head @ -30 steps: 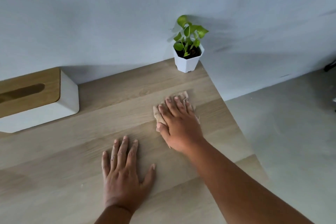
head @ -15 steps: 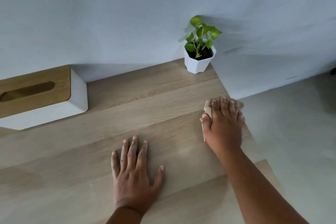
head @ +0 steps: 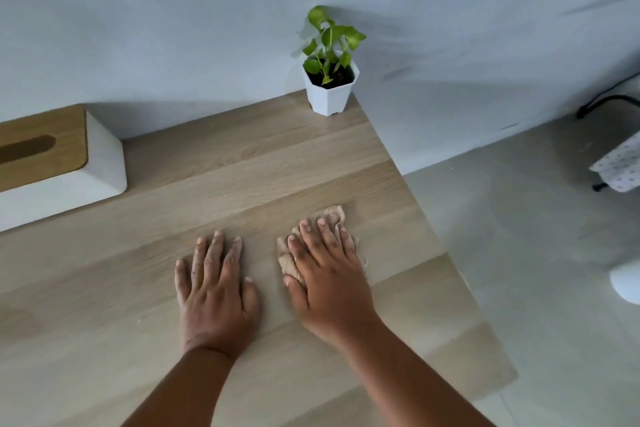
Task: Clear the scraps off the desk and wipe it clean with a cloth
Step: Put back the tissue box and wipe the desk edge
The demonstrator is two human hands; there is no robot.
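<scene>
My right hand (head: pixel 329 284) lies flat on a crumpled beige cloth (head: pixel 334 217), pressing it onto the light wooden desk (head: pixel 242 184); only the cloth's far and left edges stick out from under the fingers. Just to its left, my left hand (head: pixel 214 291) rests palm down on the bare wood with its fingers spread, holding nothing. A tiny pale speck (head: pixel 139 320) lies on the desk left of my left hand.
A white tissue box with a wooden lid (head: pixel 52 163) stands at the back left. A small green plant in a white pot (head: pixel 330 87) sits in the desk's far right corner against the wall. The desk's right edge drops to a grey floor (head: pixel 519 253).
My right hand slid the cloth out to the desk's right edge, then back left and nearer, ending beside my left hand. The left hand stayed planted on the desk.
</scene>
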